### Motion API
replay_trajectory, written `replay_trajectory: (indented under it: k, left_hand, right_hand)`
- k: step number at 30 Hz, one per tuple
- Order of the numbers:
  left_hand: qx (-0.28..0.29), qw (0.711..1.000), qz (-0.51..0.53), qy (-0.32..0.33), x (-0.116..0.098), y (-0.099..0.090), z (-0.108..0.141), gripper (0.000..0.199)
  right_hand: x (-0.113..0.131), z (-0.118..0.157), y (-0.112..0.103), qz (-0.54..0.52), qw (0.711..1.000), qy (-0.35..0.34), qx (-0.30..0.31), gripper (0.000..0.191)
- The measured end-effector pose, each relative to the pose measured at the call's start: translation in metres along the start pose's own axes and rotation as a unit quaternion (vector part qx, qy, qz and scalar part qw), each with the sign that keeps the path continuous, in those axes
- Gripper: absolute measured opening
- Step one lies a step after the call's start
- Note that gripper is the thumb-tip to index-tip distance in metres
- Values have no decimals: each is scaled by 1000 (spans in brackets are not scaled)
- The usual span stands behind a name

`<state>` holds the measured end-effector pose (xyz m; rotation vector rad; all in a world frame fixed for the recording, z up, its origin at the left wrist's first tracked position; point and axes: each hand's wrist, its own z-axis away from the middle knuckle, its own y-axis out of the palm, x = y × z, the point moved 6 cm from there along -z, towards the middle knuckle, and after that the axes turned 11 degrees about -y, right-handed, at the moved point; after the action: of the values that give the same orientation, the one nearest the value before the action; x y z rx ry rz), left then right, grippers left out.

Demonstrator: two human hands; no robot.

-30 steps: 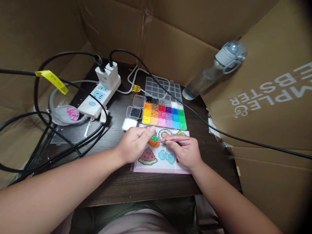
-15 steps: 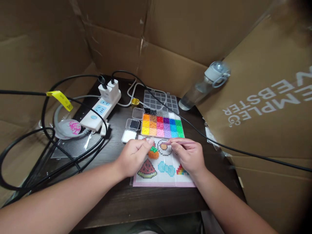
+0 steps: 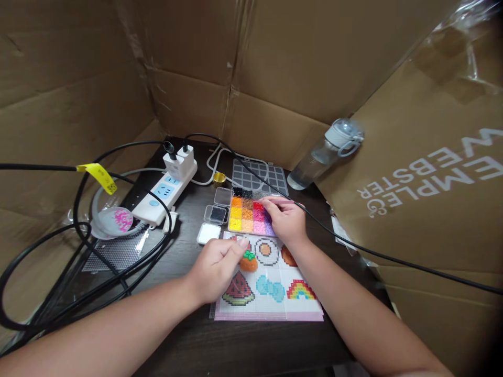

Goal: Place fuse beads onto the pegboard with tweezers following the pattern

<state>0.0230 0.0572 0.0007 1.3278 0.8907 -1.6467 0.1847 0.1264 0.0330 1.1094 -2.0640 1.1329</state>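
Observation:
My right hand (image 3: 288,222) pinches pink tweezers (image 3: 283,202), whose tips are over the upper rows of a compartment box of coloured beads (image 3: 236,213). It covers the box's right side. Closed, with the thumb against the curled fingers, my left hand (image 3: 218,267) rests at the left edge of a pattern sheet (image 3: 271,315). What it grips is hidden. Beside its fingertips is an orange carrot-like shape with a green top (image 3: 248,263). The sheet shows a fried egg outline (image 3: 266,251), a watermelon slice (image 3: 238,289), a blue bow (image 3: 270,288) and a rainbow (image 3: 301,290).
Small boxes of white beads (image 3: 208,233) and black beads (image 3: 218,213) stand left of the bead box. Behind are a gridded lid (image 3: 271,175), gold cup (image 3: 219,179) and water bottle (image 3: 314,162). A power strip (image 3: 157,199) and black cables (image 3: 353,241) cross the table.
My right hand has moved with the tweezers from the egg pattern up to the bead box. My left hand keeps its place by the sheet. The view has tilted slightly upward.

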Motion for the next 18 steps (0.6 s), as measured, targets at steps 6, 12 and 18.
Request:
replay_trajectory:
  k: [6, 12, 18]
  left_hand:
    - [-1, 1000, -4, 0, 0, 0, 0, 50]
    - [1, 1000, 1, 6, -1, 0, 1, 50]
    - [-13, 1000, -9, 5, 0, -2, 0, 51]
  right_hand:
    - [-4, -1, 3, 14, 1000, 28, -2, 15]
    - [5, 6, -16, 4, 999, 31, 17, 18]
    - [24, 59, -30, -23, 987, 75, 140, 14]
